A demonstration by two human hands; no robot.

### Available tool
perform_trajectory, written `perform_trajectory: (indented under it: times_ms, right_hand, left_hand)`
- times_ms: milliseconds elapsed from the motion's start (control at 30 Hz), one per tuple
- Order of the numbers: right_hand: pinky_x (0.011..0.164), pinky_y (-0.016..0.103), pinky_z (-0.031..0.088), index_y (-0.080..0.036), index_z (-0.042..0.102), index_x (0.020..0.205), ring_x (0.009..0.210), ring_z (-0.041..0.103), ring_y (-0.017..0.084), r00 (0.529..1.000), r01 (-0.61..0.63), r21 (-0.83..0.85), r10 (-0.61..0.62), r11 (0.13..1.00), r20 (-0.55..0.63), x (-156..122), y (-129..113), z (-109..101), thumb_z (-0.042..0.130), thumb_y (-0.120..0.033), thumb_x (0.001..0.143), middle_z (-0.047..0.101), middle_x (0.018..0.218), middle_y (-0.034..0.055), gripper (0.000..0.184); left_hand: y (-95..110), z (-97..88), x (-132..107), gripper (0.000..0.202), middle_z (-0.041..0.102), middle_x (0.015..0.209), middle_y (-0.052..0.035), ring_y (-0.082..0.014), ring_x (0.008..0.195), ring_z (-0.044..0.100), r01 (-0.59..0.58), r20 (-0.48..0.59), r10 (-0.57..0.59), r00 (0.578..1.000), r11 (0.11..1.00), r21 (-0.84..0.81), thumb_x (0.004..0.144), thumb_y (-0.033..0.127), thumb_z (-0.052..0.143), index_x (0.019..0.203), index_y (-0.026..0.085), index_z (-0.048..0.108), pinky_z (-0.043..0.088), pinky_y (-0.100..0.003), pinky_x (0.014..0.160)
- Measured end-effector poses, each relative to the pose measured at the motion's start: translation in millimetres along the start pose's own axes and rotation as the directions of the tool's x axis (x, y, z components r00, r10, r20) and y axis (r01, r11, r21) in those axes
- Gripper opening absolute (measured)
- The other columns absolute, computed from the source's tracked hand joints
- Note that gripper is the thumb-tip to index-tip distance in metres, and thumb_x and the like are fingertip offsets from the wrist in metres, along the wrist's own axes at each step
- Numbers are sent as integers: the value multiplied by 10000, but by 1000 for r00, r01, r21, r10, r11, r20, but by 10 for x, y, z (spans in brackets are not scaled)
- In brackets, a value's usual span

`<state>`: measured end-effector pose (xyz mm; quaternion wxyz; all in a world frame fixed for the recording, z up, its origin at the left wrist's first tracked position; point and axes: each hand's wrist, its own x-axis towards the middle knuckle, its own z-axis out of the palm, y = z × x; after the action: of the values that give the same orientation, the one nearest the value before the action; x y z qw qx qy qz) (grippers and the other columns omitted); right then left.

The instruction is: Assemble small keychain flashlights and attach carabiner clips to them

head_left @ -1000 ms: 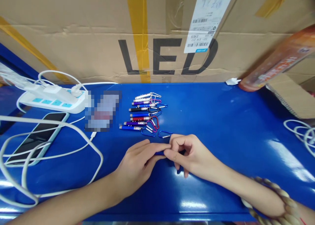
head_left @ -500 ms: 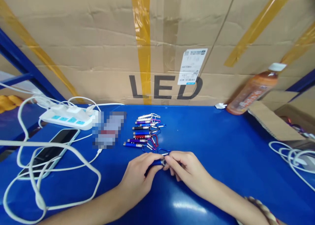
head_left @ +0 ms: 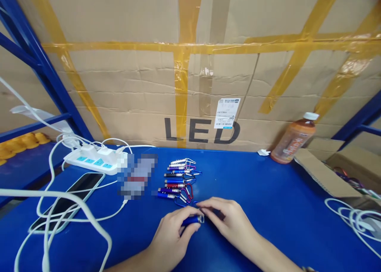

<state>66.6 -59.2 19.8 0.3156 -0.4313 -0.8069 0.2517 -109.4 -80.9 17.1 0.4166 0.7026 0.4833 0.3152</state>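
My left hand point(head_left: 174, 232) is closed around a small blue keychain flashlight point(head_left: 193, 220), its silver end pointing right. My right hand point(head_left: 228, 218) pinches at that silver end, beside the blue carabiner clip point(head_left: 195, 204) lying on the blue table point(head_left: 268, 200). Just beyond the hands lies a neat row of several more keychain flashlights point(head_left: 177, 181) in silver, purple, blue, black and red, each with a carabiner.
A white power strip point(head_left: 93, 161) with plugs and white cables point(head_left: 59, 208) sits at the left, next to a phone point(head_left: 70, 200). A large cardboard box marked LED point(head_left: 202, 85) stands behind. An orange drink bottle point(head_left: 290, 140), an open carton point(head_left: 333, 169) and more cable are at the right.
The camera has tilted up and back, so more of the big box shows. Both hands stay together on the blue flashlight, which now shows more between the fingers.
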Motion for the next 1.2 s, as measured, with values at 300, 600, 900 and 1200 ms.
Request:
perform_trajectory:
  times_ms: [300,600,900,1200]
  right_hand:
    - [559,191,505,-216,681,984,683,638,121,994,-16,85,25,996,-104,-9,-62,-12,489,-253,893,676,843,42,215]
    - [630,179,500,-221,713,920,700,630,84,935,343,-36,-345,939,-78,-29,-24,-77,506,-255,897,657,904,43,210]
    - [637,172,497,-188,706,904,726,634,86,923,373,-52,-377,926,-78,-10,46,-138,520,-249,890,674,848,39,196]
    - [652,172,495,-205,660,1031,769,635,88,903,422,-119,-428,899,-33,-39,66,-141,475,-188,911,675,907,37,220]
  left_hand:
    - [76,-23,26,176,677,728,-12,-153,710,637,8,1,-8,1000,997,-76,820,193,482,904,184,636,503,-213,654]
    - [52,-48,43,204,627,659,-5,-167,710,606,-12,33,13,999,999,-32,868,297,431,840,183,597,471,-227,641]
    - [40,-71,54,241,626,645,8,-151,646,587,-89,55,87,995,996,24,886,309,411,813,189,606,456,-214,612]
    - [22,-86,71,225,650,726,1,-161,711,615,-120,43,118,992,991,59,889,271,408,796,200,599,465,-223,666]
